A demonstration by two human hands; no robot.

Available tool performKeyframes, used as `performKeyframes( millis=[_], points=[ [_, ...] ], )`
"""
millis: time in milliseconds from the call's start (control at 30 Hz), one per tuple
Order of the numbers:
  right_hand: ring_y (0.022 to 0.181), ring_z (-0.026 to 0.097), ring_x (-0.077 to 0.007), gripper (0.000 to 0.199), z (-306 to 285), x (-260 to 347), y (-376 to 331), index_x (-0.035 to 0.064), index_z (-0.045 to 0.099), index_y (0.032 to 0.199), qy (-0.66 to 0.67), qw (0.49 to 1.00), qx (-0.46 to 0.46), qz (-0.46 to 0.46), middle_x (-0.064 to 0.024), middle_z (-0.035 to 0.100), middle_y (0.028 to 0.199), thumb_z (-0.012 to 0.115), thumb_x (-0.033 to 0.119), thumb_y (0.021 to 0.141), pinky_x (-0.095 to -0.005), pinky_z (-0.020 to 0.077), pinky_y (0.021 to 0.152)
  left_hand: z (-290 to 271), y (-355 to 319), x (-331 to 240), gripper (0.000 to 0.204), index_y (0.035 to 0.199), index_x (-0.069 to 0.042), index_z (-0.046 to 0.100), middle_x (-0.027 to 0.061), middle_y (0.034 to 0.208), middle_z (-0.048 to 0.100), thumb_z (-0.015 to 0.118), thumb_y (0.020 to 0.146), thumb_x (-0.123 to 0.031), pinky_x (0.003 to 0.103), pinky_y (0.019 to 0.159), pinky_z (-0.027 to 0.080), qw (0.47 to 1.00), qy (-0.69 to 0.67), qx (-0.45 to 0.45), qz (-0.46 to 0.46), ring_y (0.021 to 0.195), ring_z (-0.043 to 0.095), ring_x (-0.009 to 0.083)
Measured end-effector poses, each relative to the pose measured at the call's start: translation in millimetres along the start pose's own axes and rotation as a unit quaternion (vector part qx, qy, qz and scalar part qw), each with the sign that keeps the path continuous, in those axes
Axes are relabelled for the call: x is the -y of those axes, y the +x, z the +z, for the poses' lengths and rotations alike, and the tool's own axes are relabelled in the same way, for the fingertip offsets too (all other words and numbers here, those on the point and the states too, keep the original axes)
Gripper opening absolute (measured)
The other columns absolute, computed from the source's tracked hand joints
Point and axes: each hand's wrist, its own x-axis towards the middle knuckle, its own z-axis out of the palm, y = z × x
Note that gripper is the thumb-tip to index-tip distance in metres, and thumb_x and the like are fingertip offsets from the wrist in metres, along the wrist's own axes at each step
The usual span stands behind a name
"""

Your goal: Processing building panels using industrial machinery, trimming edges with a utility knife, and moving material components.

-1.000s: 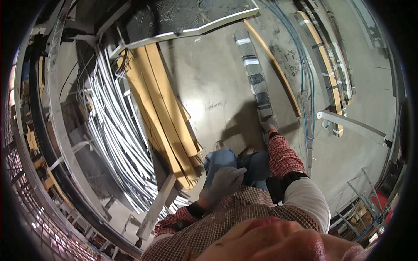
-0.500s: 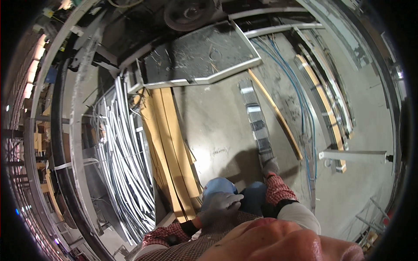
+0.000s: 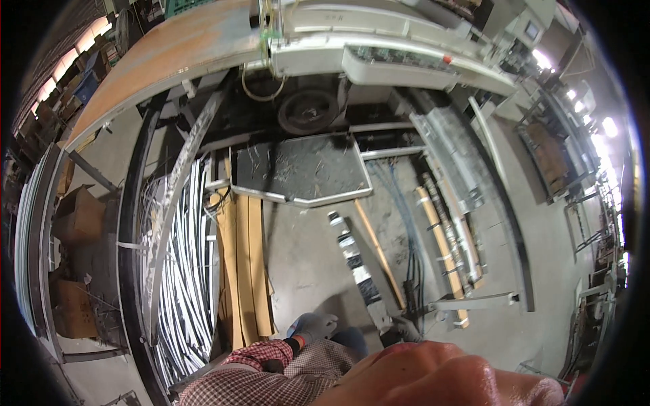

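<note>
Slim banded bundle (image 3: 359,273) shifted from tan strip (image 3: 381,256), gloved right hand (image 3: 407,329) alongside

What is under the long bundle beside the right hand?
Grey floor shows along both sides of the bundle; what lies directly beneath it is covered and cannot be seen.

Gloved left hand (image 3: 317,327) loose, gloved right hand (image 3: 407,330) gripping

Bundle (image 3: 356,262) stretching ahead from the right hand (image 3: 408,330); left of it, cardboard strips (image 3: 254,271), then rods (image 3: 186,284) farther left; right of it, a batten (image 3: 380,255) on the floor (image 3: 305,264)
</note>
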Motion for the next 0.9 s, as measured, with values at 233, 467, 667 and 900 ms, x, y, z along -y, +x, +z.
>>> performKeyframes(
  millis=[233, 467, 667, 900],
  points=[
    [0.114, 0.054, -0.0221, 0.074, 20, 214, -146, -0.0045, 0.042, 0.136, 0.256, 0.942, -0.069, 0.205, -0.0141, 0.055, 0.127, 0.067, 0.011, 0.069, -0.0324, 0.0418, 0.098, -38, -58, -93, 0.029, 0.107, -0.005, 0.062, 0.0103, 0.094, 0.066, 0.057, 0.088, -0.026, 0.035, 0.077, 0.051, 0.962, -0.273, 0.014, -0.018, 0.085, 0.064, 0.0226],
    [0.110, 0.054, -0.0196, 0.068, 1, 463, -144, -0.0017, 0.038, 0.138, 0.243, 0.956, -0.134, 0.096, -0.0106, 0.055, 0.122, 0.066, 0.001, 0.076, -0.0313, 0.0427, 0.096, -234, 28, -320, 0.027, 0.115, -0.004, 0.055, 0.0062, 0.099, 0.063, 0.052, 0.094, -0.020, 0.031, 0.080, 0.052, 0.805, -0.590, 0.043, -0.048, 0.088, 0.061, 0.0173],
    [0.128, 0.041, -0.0259, 0.092, 6, 471, -186, -0.0009, 0.025, 0.144, 0.028, 0.983, -0.180, -0.010, -0.0155, 0.034, 0.145, 0.075, 0.009, 0.068, -0.0349, 0.0348, 0.105, -343, 88, -357, 0.037, 0.118, -0.006, 0.054, 0.0023, 0.109, 0.060, 0.046, 0.098, -0.036, 0.029, 0.093, 0.045, 0.639, -0.764, -0.049, 0.074, 0.098, 0.057, 0.0095],
    [0.130, 0.039, -0.0290, 0.100, -42, 571, -153, -0.0026, 0.027, 0.143, 0.129, 0.975, -0.153, 0.096, -0.0175, 0.037, 0.143, 0.080, 0.010, 0.059, -0.0374, 0.0309, 0.108, -419, 107, -367, 0.059, 0.137, 0.002, 0.039, 0.0104, 0.131, 0.052, 0.038, 0.100, -0.044, 0.032, 0.103, 0.038, 0.892, -0.404, -0.133, 0.151, 0.113, 0.054, 0.0214]
  ],
)
